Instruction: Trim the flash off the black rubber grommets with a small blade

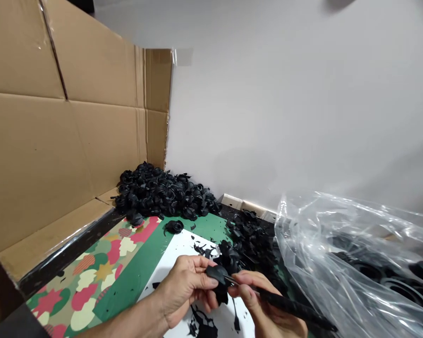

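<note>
A black rubber part (217, 274) with a curved, flared edge is pinched between the thumb and fingers of my left hand (188, 288). My right hand (259, 300) grips a slim tool with a long black handle (292, 307), holding it like a pen. Its thin metal tip (231, 280) meets the right side of the rubber part; the very end is hidden. Below both hands lies a white sheet (172, 263) strewn with black rubber scraps (202, 324).
Similar black parts are heaped (162, 190) against the cardboard wall (102, 136). One part (174, 227) lies alone on the green sheet (136, 274). Trimmings (254, 239) pile up beyond my right hand. At right, a clear plastic bag (310, 249) holds black ring-shaped pieces.
</note>
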The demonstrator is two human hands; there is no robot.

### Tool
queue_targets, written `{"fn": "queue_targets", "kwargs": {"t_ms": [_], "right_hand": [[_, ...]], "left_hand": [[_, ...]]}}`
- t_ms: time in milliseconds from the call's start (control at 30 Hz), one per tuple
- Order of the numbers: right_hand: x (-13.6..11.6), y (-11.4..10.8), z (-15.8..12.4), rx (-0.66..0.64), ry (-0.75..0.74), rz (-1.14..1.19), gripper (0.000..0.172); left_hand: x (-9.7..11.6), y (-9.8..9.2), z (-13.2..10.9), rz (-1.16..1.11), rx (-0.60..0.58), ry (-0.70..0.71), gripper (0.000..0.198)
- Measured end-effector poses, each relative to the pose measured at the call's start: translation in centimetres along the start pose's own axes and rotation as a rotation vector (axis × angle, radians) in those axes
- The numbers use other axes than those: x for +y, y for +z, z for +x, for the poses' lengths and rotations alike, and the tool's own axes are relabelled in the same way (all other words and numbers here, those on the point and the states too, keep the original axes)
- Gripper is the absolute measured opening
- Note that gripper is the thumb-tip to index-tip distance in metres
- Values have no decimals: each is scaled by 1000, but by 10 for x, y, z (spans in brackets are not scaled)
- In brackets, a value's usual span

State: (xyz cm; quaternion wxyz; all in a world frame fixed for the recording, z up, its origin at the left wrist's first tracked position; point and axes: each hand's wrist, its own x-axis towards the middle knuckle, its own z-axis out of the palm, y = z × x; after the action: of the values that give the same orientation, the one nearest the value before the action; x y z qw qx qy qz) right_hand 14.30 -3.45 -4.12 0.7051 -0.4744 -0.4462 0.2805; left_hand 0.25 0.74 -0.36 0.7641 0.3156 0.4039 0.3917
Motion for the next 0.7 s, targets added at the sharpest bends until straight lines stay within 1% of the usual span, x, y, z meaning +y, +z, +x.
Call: {"fn": "queue_targets", "kwargs": {"t_ms": [67,133,167,200,267,300,333,400,433,500,633,700], "right_hand": [[-4,0,1,-38,-116,-45,18],[-8,-7,9,-59,-262,-158,19],[-10,-12,15,-31,-313,-252,19],[-11,-20,22,8,-304,-324,19],[-13,-35,36,94,-214,-398,18],[-13,-42,41,176,-84,-449,23],[-12,-47,44,208,18,-456,28],[-12,-51,45,208,186,-433,37],[-13,-51,43,175,227,-398,40],[-16,-46,37,111,254,-321,41],[-25,-35,27,33,206,-121,32],[-28,-32,25,-9,197,-32,32]], "left_hand": [[-1,1,-3,81,4,-2,25],[-3,4,-7,216,-5,-57,22],[-3,5,-8,279,-20,-99,22],[-4,6,-10,325,-36,-139,23],[-4,7,-11,336,-41,-160,24],[-3,7,-11,314,-25,-133,25],[-3,6,-10,287,-17,-108,27],[-3,4,-8,245,-20,-67,30],[-3,3,-7,230,-32,-53,32],[-3,0,-5,208,-52,-22,35],[-3,-1,-4,190,-56,8,38],[-3,0,-5,187,-46,12,40]]}}
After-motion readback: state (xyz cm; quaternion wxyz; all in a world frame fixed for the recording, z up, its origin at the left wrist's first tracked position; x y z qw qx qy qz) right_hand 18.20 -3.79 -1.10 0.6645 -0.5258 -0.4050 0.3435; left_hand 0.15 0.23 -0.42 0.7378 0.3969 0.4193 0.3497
